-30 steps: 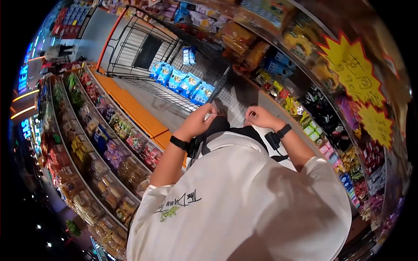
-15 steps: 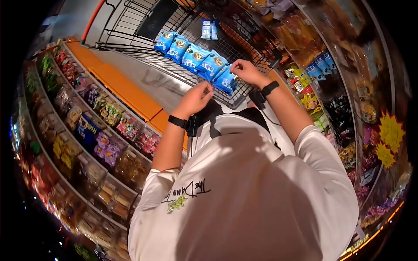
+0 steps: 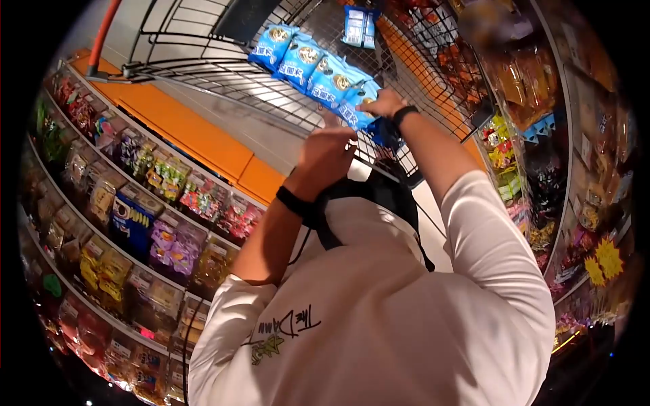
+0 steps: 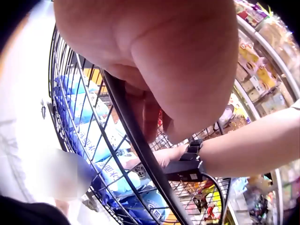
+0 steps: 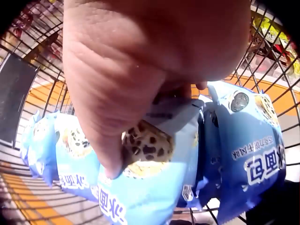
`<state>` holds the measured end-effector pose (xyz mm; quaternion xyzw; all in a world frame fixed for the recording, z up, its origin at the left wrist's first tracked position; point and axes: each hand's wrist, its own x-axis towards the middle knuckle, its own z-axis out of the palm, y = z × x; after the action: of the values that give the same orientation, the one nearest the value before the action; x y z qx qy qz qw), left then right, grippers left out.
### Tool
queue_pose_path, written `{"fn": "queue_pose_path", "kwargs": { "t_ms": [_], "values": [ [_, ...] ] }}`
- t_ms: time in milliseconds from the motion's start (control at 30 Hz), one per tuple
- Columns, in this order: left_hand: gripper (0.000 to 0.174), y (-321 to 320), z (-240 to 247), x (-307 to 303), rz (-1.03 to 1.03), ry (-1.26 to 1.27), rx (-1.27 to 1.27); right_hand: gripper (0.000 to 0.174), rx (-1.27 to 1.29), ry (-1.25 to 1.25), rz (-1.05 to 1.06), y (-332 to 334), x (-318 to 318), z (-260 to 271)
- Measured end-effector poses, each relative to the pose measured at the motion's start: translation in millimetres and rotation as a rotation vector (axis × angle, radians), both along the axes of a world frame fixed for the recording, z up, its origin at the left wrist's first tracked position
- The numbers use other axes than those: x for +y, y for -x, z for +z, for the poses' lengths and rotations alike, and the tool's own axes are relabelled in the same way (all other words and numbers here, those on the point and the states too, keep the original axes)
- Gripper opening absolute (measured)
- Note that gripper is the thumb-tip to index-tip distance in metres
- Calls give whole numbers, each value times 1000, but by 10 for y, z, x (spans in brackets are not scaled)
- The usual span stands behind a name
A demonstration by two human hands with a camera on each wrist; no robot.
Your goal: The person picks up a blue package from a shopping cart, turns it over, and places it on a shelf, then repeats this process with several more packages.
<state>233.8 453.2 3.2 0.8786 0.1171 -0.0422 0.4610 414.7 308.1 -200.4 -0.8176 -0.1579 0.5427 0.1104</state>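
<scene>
Within the wire shopping cart (image 3: pixel 223 91), my right hand (image 3: pixel 387 105) pinches a blue bread bag (image 5: pixel 145 187), its thumb on the bag's printed front. The fingers behind the bag are mostly hidden. Several matching blue bags (image 3: pixel 298 61) line up beside it along the cart's side; another bag (image 5: pixel 251 154) stands to its right in the right wrist view. My left hand (image 3: pixel 325 155) is at the cart's near edge with its fingers loosely bent. In the left wrist view that hand (image 4: pixel 164 56) overlaps the black rim (image 4: pixel 136 136), fingers pointing down beside it.
One more blue package (image 3: pixel 359 27) lies apart on the cart's wire floor. Shelves of bagged snacks (image 3: pixel 169 176) run along the left, with an orange ledge (image 3: pixel 196 145) on top. Packed shelves (image 3: pixel 521 88) also stand close on the right. A black panel (image 3: pixel 247 19) crosses the cart.
The cart and bags have come nearer in the head view. My right hand has reached forward into the cart and taken hold of a blue bag. My left hand has moved slightly right.
</scene>
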Motion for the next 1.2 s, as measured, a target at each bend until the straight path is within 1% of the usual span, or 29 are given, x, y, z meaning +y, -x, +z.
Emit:
{"fn": "queue_pose_path", "kwargs": {
  "t_ms": [33,100,133,167,200,267,300,333,400,433,467,500,533,567,600,633,667,733,767,800,867,933,967,1000,1067,1100,1133,1200],
  "values": [
    [12,-41,22,-2,18,-22,-4,98,-57,-62,-35,94,-17,74],
    [13,-63,-6,8,12,-50,-25,105,80,-179,-187,198,-40,240],
    [14,-79,-20,2,14,-63,-38,109,144,-237,-259,219,-14,429],
    [16,-87,-12,10,17,-84,-63,107,79,-245,-241,235,-4,652],
    [16,-111,-26,20,34,-62,-91,106,-10,-233,-202,246,-35,701],
    [16,-119,-74,17,56,-22,-142,103,-38,-236,-301,196,-160,762],
    [20,-120,-108,4,46,131,23,96,18,-317,-434,130,-171,1011],
    [25,-143,-163,-3,125,279,105,77,-52,-401,-582,135,-183,1206],
    [35,-217,-292,-3,282,576,270,59,60,-616,-793,20,-242,1459],
    [56,-224,-334,-21,437,667,291,53,60,-671,-837,-20,-208,1674],
    [71,-239,-480,-60,600,843,226,46,63,-726,-876,-58,-174,1887],
    [70,-359,-222,61,642,930,361,44,113,-754,-899,-73,-128,2011],
    [70,-463,62,213,682,1012,497,45,146,-734,-877,-41,-55,2141],
    [61,-443,90,272,698,1279,370,48,299,-747,-772,-35,-15,2140],
    [48,-454,202,384,603,1330,357,51,448,-760,-666,-28,30,2130],
    [44,-417,247,466,577,1275,322,54,603,-665,-707,-18,89,2186],
    [40,-348,295,540,553,1220,294,56,744,-539,-738,-95,88,1961],
    [39,-174,458,685,610,1047,359,63,1058,-659,-745,-340,174,1606],
    [39,-15,487,729,631,1092,309,71,801,-631,-806,-328,265,1299],
    [40,155,495,780,664,1120,339,66,488,-517,-805,-317,392,1147],
    [39,533,513,840,683,1109,340,69,115,-407,-475,-286,584,467],
    [45,915,556,871,713,1141,198,80,-121,-307,-140,-190,824,256],
    [46,1088,622,902,736,1097,262,86,-95,-229,-104,-130,944,193],
    [47,1211,689,927,758,1054,319,87,-108,-117,-14,-51,1033,209],
    [49,1364,772,927,825,1066,257,95,-164,99,297,133,1220,288],
    [50,1406,837,933,844,1107,247,88,-153,166,313,220,1291,332],
    [50,1436,907,926,865,1150,234,82,11,220,362,226,1306,407],
    [54,1509,951,942,860,1225,183,64,7,218,287,303,1260,709]
  ]
}}
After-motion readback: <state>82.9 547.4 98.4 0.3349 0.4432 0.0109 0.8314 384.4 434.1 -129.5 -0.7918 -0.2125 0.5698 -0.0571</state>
